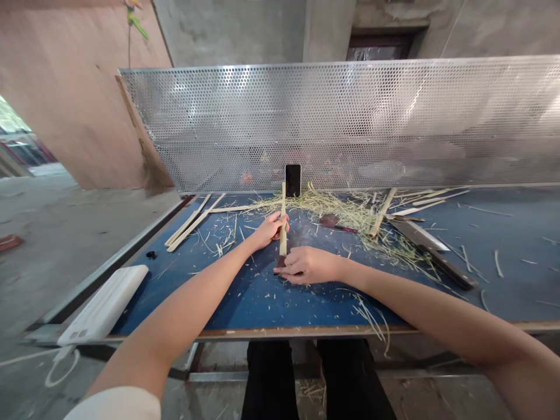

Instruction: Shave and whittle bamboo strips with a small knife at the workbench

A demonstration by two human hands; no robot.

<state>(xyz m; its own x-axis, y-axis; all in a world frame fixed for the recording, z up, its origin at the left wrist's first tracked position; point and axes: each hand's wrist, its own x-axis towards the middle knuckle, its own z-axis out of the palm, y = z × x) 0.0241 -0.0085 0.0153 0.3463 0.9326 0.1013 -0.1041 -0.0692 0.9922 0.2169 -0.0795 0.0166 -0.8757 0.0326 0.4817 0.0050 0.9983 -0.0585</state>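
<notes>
A pale bamboo strip (283, 240) points away from me above the blue tabletop. My left hand (268, 229) is closed around its middle. Close to my body, my right hand (307, 265) pinches a small dark brown piece (280, 262), perhaps sandpaper, against the strip's near end. The fingers hide part of that piece. Fine shavings (324, 204) are heaped beyond my hands, and another reddish-brown scrap (329, 220) lies just in front of them.
A phone (293, 179) leans on a perforated metal screen (280, 128) along the back. Loose strips (192, 224) lie left, more strips (426, 201) right. A large knife (431, 248) rests at the right. A white power strip (105, 300) sits at the left edge.
</notes>
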